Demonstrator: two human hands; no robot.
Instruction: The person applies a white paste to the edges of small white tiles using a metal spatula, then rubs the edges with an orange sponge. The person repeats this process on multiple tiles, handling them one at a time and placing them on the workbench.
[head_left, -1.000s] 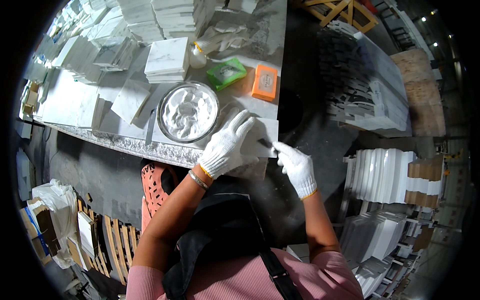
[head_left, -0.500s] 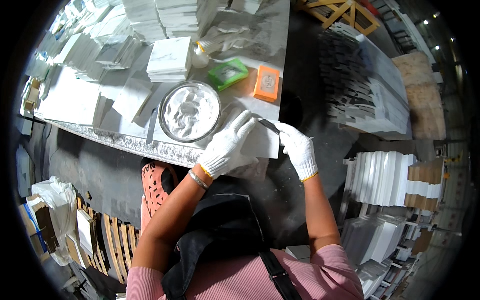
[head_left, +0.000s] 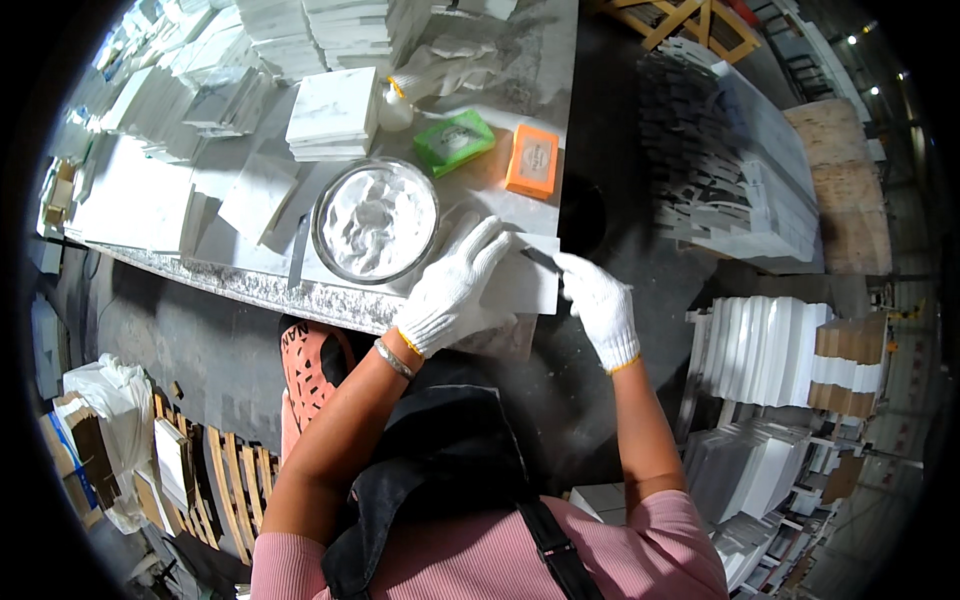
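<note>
My left hand (head_left: pixel 455 290), in a white knit glove with a yellow cuff edge, holds a white tile (head_left: pixel 532 290) at the table's near right corner. Its fingers stretch along the tile's left side, with the thumb apart from them. From the right, my gloved right hand (head_left: pixel 600 308) grips a small dark scraper (head_left: pixel 541 259), its blade over the tile's upper part. The handle is mostly hidden in the fingers. Just left of my left hand stands a round clear bowl (head_left: pixel 318 240) of white paste or powder (head_left: pixel 375 220).
Beyond the bowl lie a green box (head_left: pixel 455 142), an orange box (head_left: pixel 532 161), a stack of marbled tiles (head_left: pixel 332 115) and a loose glove (head_left: pixel 450 70). A flat metal strip (head_left: pixel 299 250) rests left of the bowl. Slab stacks (head_left: pixel 760 355) stand on the right.
My right hand has shifted slightly down and right, and the scraper has slid a little lower over the tile. My left hand stays on the tile.
</note>
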